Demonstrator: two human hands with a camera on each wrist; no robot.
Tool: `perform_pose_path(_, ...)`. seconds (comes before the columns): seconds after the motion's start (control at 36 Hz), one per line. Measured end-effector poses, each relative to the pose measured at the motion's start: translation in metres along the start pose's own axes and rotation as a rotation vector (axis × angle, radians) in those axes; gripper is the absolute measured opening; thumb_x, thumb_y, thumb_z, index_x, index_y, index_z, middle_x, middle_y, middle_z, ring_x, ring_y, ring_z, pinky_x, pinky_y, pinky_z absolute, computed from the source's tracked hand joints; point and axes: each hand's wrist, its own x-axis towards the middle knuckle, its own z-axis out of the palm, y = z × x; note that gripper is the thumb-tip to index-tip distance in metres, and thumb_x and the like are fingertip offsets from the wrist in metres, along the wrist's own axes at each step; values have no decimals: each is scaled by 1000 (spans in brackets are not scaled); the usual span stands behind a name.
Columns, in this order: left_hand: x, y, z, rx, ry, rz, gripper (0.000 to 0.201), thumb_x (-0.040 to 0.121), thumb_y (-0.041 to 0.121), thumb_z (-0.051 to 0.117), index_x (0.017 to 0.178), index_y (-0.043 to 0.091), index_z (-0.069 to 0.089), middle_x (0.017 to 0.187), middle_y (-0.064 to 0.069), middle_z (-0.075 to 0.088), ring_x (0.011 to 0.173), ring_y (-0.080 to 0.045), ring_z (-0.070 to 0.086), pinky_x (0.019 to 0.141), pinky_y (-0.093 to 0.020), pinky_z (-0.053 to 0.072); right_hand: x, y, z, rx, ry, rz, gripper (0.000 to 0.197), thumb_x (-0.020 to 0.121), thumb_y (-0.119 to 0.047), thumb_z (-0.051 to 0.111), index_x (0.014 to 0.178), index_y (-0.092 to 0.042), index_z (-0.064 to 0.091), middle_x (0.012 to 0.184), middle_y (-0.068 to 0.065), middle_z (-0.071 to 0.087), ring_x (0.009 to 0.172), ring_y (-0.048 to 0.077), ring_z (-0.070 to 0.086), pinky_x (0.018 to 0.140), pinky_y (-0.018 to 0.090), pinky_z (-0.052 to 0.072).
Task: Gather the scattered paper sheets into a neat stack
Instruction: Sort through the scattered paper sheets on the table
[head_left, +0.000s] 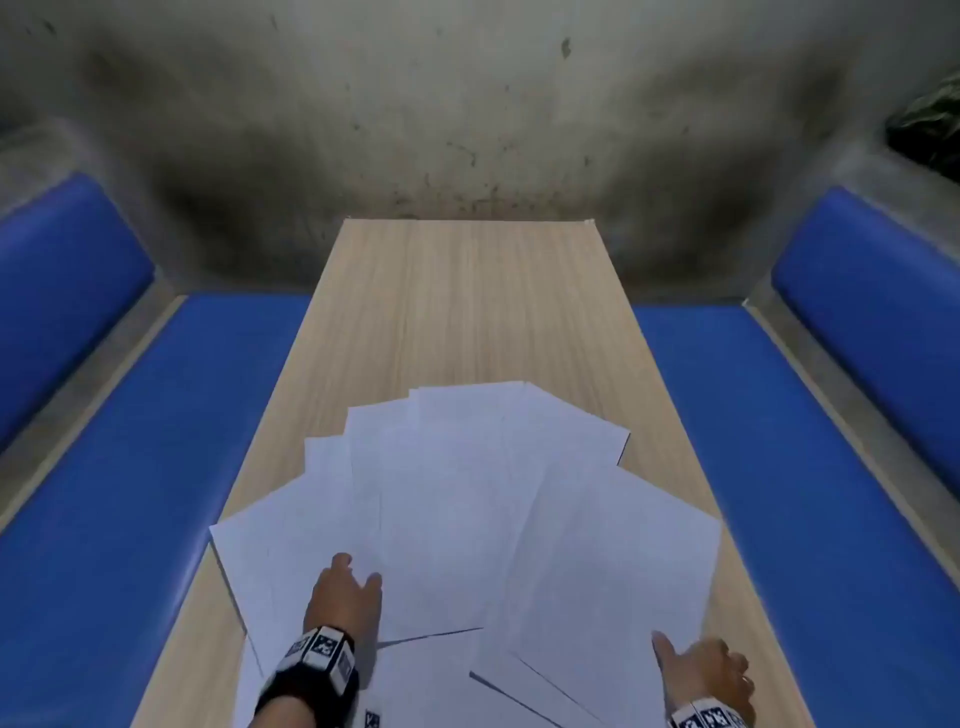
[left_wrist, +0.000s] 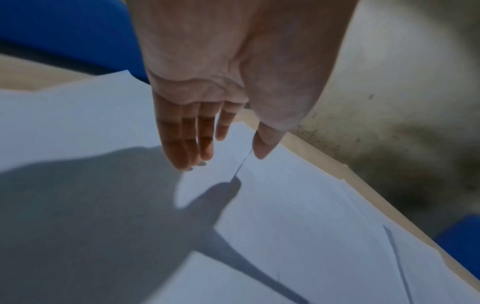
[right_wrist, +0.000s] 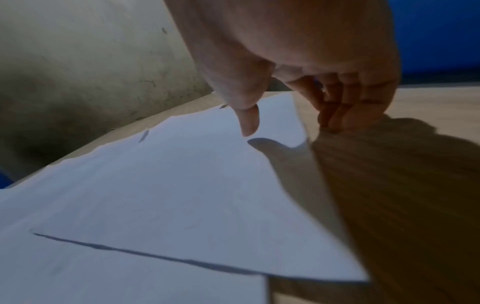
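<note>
Several white paper sheets (head_left: 457, 499) lie fanned out and overlapping on the near half of a narrow wooden table (head_left: 467, 301). My left hand (head_left: 358, 571) lies on the left part of the fan; in the left wrist view its straight fingertips (left_wrist: 189, 164) touch the sheets (left_wrist: 298, 205). My right hand (head_left: 698, 660) is at the right edge of the rightmost sheet (head_left: 613, 561). Its thumb (right_wrist: 249, 123) is just over that sheet (right_wrist: 182, 185), and its bent fingers (right_wrist: 335, 115) touch the table (right_wrist: 415, 185) beside the slightly raised edge.
Blue padded benches run along the left (head_left: 130, 467) and right (head_left: 805, 467) of the table, with blue backrests behind them. A stained concrete wall (head_left: 467, 104) closes the far end. One sheet corner (head_left: 218, 535) reaches the table's left edge. Leaves (head_left: 930, 124) show at top right.
</note>
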Motion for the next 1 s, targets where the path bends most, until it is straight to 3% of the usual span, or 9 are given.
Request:
perform_pose_path(0.17, 9, 24, 8, -72, -27, -129, 66, 87, 44, 61, 136, 4, 44, 137, -16, 53, 120, -33, 55, 91, -34, 44, -4, -25, 15, 13, -72, 25, 78, 69, -50, 73, 126, -2, 47, 126, 19, 50, 116, 38, 51, 98, 49, 45)
perform_pose_path(0.33, 17, 24, 19, -152, 24, -85, 33, 84, 23, 69, 109, 3, 60, 106, -14, 65, 92, -28, 59, 75, -27, 40, -6, -42, 23, 153, -122, 62, 72, 64, -22, 78, 122, 1, 43, 124, 24, 55, 111, 42, 56, 94, 47, 48)
perform_pose_path(0.39, 17, 22, 23, -144, 36, -31, 14, 83, 17, 69, 87, 7, 60, 85, -9, 63, 75, -25, 55, 69, -29, 44, -2, -42, 27, 219, -121, 45, 62, 63, -16, 75, 116, 1, 46, 114, 23, 61, 101, 40, 62, 87, 44, 52)
perform_pose_path(0.53, 10, 16, 28, -62, 5, 100, 42, 85, 12, 63, 57, 14, 31, 55, 2, 35, 49, -12, 32, 48, -26, 25, -8, -48, 28, 353, -156, -46, 21, 63, -7, 65, 79, 4, 59, 72, 16, 64, 61, 28, 59, 61, 30, 51)
perform_pose_path(0.61, 4, 11, 29, -16, -44, 114, 40, 89, 13, 59, 58, 15, 34, 58, 3, 39, 51, -10, 36, 47, -22, 26, -14, -54, 30, 383, -166, -102, 16, 69, -4, 60, 61, -3, 47, 62, 9, 52, 53, 23, 46, 55, 26, 41)
perform_pose_path(0.75, -4, 6, 29, 12, -111, 139, 12, 92, 14, 53, 83, 12, 62, 80, 3, 63, 73, -15, 57, 57, -17, 40, -12, -53, 43, 347, -23, -295, 17, 85, -19, 51, 86, -14, 68, 91, 7, 68, 76, 30, 64, 72, 33, 53)
perform_pose_path(0.83, -12, 9, 32, 17, -137, 139, 28, 92, 12, 49, 67, 22, 51, 70, 11, 54, 63, -5, 50, 49, -8, 34, -29, -53, 28, 519, 18, -436, 20, 92, -13, 48, 97, -17, 67, 91, 6, 68, 81, 30, 65, 76, 37, 55)
perform_pose_path(0.89, -14, 6, 32, 30, -124, 101, 27, 92, 12, 48, 67, 22, 51, 78, 4, 58, 67, -8, 51, 61, -17, 46, -38, -54, 19, 603, -48, -453, 22, 93, -13, 46, 98, -19, 66, 87, 6, 69, 79, 28, 66, 76, 40, 57)
perform_pose_path(1.0, -20, -7, 24, 138, -17, -66, 34, 92, 28, 49, 117, 8, 62, 126, -12, 48, 110, -25, 50, 92, -33, 46, -50, -56, 0, 685, -121, -534, 28, 93, -7, 46, 101, -28, 63, 89, -1, 68, 79, 17, 64, 69, 32, 55)
